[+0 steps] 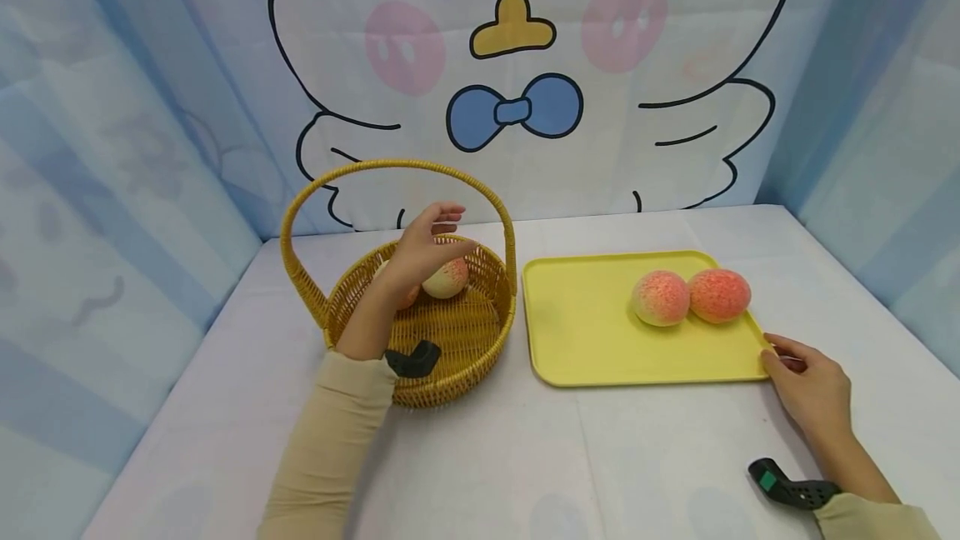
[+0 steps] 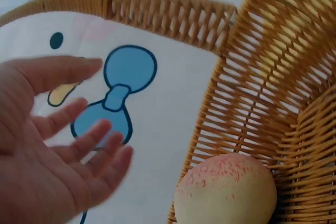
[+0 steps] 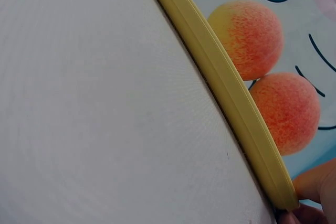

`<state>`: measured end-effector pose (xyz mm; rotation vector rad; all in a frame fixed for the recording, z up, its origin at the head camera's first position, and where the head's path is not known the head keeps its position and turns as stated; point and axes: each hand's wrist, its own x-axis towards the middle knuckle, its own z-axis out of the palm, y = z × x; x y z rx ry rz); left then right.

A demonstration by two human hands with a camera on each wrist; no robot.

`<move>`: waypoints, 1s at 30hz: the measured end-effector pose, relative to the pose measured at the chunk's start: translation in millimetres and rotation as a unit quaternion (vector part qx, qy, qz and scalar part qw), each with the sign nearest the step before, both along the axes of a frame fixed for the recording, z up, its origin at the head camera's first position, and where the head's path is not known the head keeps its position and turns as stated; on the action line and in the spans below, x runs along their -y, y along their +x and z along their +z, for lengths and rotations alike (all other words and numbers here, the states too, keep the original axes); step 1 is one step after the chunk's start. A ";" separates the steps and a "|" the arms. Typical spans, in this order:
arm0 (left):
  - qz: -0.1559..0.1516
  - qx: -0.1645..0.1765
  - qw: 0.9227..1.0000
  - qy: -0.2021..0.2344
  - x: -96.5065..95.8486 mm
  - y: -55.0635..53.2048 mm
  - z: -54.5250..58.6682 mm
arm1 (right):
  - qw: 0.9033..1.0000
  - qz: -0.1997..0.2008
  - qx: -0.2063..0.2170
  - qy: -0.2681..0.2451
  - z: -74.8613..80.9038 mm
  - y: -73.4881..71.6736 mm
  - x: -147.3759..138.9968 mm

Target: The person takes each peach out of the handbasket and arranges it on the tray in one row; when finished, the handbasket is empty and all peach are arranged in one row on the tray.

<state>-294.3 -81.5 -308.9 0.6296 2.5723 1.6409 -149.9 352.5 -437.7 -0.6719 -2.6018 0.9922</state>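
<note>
Left hand (image 1: pixel 423 252): released, fingers loosely spread above the basket (image 1: pixel 450 340).
Right hand (image 1: pixel 813 386): pinches the near right corner of the tray (image 1: pixel 577 315).
Tray: yellow, on the surface (image 1: pixel 480 473), right of the basket.
Tray peaches (image 1: pixel 661 298): two, side by side and touching, toward the right end.
Basket peaches (image 1: pixel 447 280): one plainly visible near the far wall; more partly hidden behind the left hand and arm, number unclear.
</note>
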 end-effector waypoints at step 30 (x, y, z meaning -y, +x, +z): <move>0.091 -0.066 0.937 -0.330 0.2 -13.2 -36.3 | 1.000 0.006 -0.008 0.011 -1.2 -0.9 -1.2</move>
